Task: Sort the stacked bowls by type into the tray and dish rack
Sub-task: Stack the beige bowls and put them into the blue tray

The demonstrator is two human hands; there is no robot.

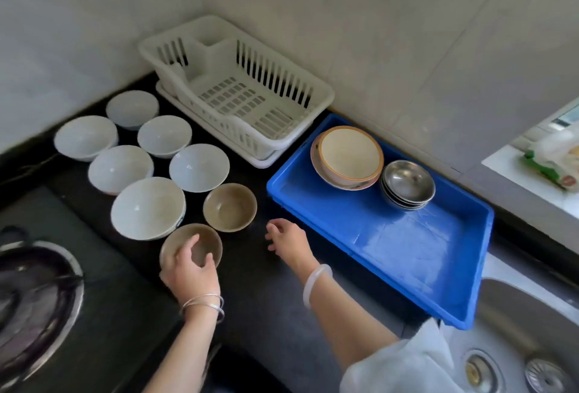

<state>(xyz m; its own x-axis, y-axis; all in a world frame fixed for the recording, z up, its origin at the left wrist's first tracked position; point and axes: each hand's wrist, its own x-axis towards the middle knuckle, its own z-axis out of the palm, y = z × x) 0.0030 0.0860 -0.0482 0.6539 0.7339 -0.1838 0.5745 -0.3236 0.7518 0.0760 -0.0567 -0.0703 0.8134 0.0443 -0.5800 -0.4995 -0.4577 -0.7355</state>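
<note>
My left hand (189,270) grips the near rim of a brown bowl (203,240) on the black counter. A second brown bowl (229,207) sits just behind it. Several white bowls (147,207) stand spread out to the left. My right hand (288,240) hovers over the counter with loosely curled fingers and holds nothing, close to the blue tray (407,254). At the tray's far end stand a cream bowl stack (347,156) and a stack of steel bowls (407,182). The white dish rack (235,91) holds nothing.
A dark wok (28,292) sits on the stove at the lower left. A steel sink (517,345) lies at the lower right, beside the tray. Tiled walls close the corner behind the rack.
</note>
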